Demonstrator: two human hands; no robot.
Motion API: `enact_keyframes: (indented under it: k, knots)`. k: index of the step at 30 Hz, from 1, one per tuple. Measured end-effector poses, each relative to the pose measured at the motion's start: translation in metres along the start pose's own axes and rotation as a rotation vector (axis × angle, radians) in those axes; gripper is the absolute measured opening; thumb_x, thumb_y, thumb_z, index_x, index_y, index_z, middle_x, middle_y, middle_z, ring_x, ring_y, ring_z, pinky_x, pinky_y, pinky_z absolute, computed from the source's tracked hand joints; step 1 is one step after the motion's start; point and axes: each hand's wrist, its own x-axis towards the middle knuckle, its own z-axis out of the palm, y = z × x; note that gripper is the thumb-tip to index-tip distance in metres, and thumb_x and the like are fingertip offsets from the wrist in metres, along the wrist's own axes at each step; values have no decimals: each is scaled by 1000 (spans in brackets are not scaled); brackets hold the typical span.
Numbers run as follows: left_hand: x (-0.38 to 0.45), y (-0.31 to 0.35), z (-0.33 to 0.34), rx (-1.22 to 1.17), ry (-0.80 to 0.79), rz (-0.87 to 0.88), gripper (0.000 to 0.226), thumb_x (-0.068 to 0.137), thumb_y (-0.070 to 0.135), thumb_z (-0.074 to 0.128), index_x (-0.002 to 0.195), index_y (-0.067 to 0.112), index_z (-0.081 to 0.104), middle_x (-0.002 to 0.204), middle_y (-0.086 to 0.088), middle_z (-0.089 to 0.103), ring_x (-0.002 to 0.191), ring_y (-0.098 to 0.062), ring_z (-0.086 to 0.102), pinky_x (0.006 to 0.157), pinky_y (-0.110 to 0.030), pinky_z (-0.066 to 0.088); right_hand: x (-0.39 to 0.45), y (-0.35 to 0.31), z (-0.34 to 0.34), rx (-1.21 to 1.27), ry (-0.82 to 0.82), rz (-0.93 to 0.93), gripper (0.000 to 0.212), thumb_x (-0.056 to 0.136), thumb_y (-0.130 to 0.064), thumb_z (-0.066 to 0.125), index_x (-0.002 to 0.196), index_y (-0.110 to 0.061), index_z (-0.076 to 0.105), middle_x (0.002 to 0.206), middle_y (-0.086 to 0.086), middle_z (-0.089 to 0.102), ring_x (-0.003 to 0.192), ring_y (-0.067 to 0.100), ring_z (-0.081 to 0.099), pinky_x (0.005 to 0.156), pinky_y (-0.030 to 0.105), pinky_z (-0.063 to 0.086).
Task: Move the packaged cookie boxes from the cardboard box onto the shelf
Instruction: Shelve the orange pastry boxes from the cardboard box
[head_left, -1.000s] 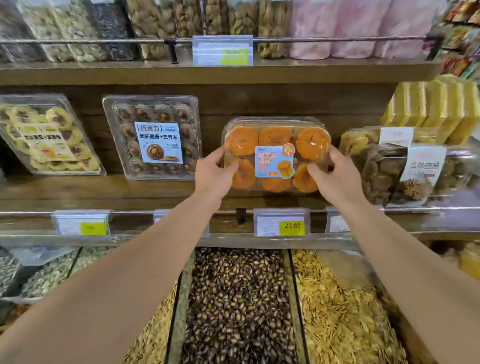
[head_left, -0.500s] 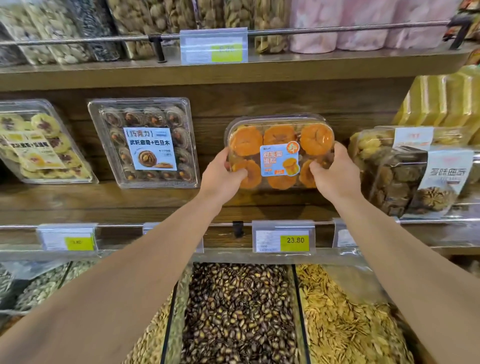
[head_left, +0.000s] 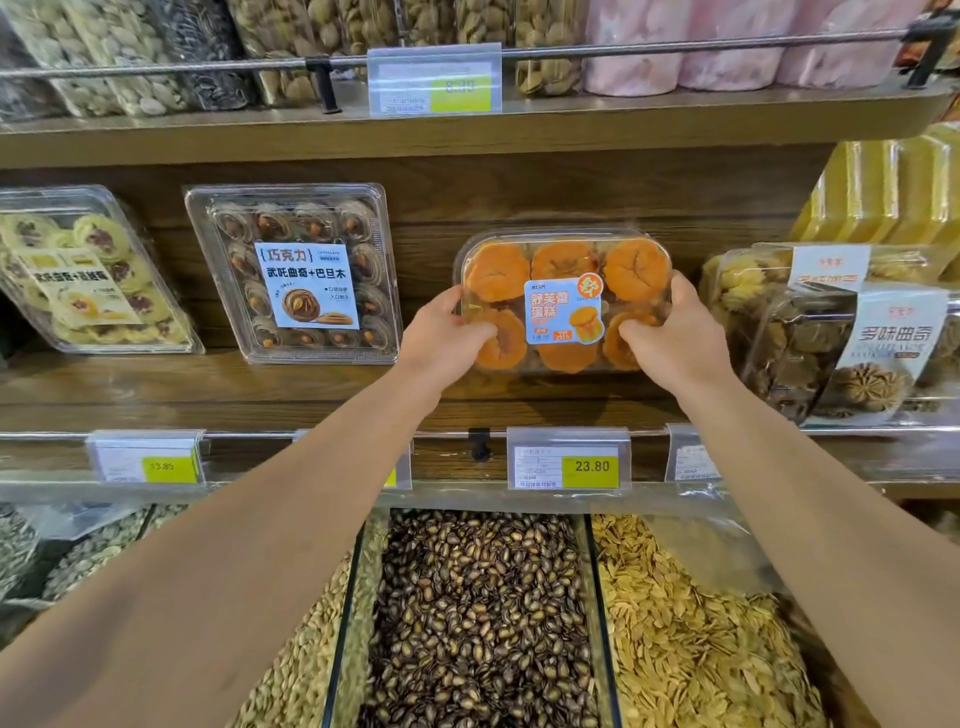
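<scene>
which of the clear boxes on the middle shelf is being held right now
The box of orange cakes, gripped at its sides by the left hand and right hand. The chocolate cookie box to its left leans untouched against the back panel.

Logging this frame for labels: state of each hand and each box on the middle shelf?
left hand: gripping the orange cake box's left end
right hand: gripping its right end
orange cake box: lid shut, tilted back, held at the shelf
chocolate cookie box: shut, leaning on the shelf's back panel
yellow cookie box: shut, leaning back
assorted cookie box: shut, on the shelf
</scene>
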Motion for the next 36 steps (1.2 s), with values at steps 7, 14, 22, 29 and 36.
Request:
enact_keyframes:
  k: [7,14,22,29,36]
  knots:
    - [-7,1,-1,1,-28,-25,59,89,31,67,142,27,43,121,4,65,110,-13,59,91,-34,49,-7,1,-3,31,-25,40,92,91,-31,67,159,-23,5,152,6,40,135,30,44,103,43,43]
    - [-29,5,-15,17,-10,-67,84,88,37,69,156,21,23,154,-5,41,138,-23,42,106,-40,40,-38,-14,-12,0,22,-24,95,84,-29,72,158,-22,11,160,5,25,143,26,33,110,44,37]
    - [-119,6,-54,120,-33,53,74,91,40,64,155,19,31,151,-3,45,133,-20,47,97,-28,40,-140,-47,-26,-92,-48,-91,65,73,-38,64,135,-29,47,133,3,51,114,24,56,91,36,46]
    - [-236,-34,-90,235,-105,140,65,92,42,62,149,21,40,149,0,49,132,-21,49,107,-33,39,-280,-60,-36,-263,-89,-94,66,92,-33,63,151,-21,37,155,4,34,135,26,43,103,36,38]
    - [-364,-112,-117,298,-225,142,69,87,52,65,147,26,45,145,4,53,129,-18,54,108,-36,43,-435,-46,-19,-356,-125,-47,63,86,-37,67,143,-18,47,133,8,56,118,28,58,98,41,49]
